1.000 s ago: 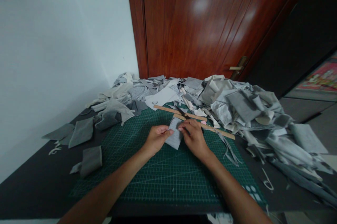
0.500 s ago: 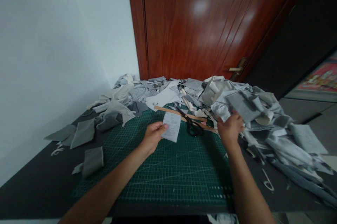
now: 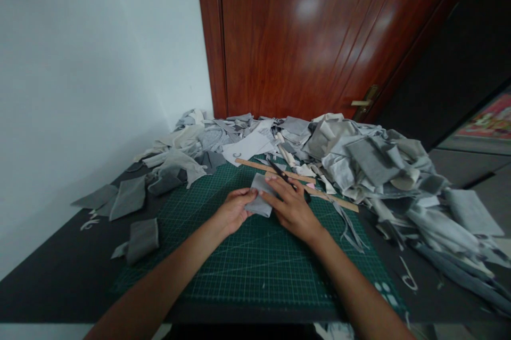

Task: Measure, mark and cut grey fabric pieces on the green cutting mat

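Note:
A small light grey rectangle of fabric (image 3: 260, 202) is held above the green cutting mat (image 3: 247, 271), pinched at its left side by my left hand (image 3: 232, 211). My right hand (image 3: 294, 209) lies over its right part with the fingers stretched out and slightly spread; its thumb is hidden. Just behind that hand are black scissors (image 3: 280, 172), their handles mostly covered. Two thin wooden strips (image 3: 337, 202) lie near them on the mat. Narrow grey fabric strips (image 3: 351, 232) rest on the mat to the right.
Heaped grey and cream fabric scraps (image 3: 371, 159) line the back and right of the dark table (image 3: 59, 276). Flat grey pieces (image 3: 130, 196) and a folded one (image 3: 142, 240) lie at the left. Behind stand a white wall (image 3: 99, 63) and a reddish wooden door (image 3: 287, 52).
My right hand has moved left from the fabric heap onto the fabric piece in my left hand. Narrow grey strips now show on the mat's right side.

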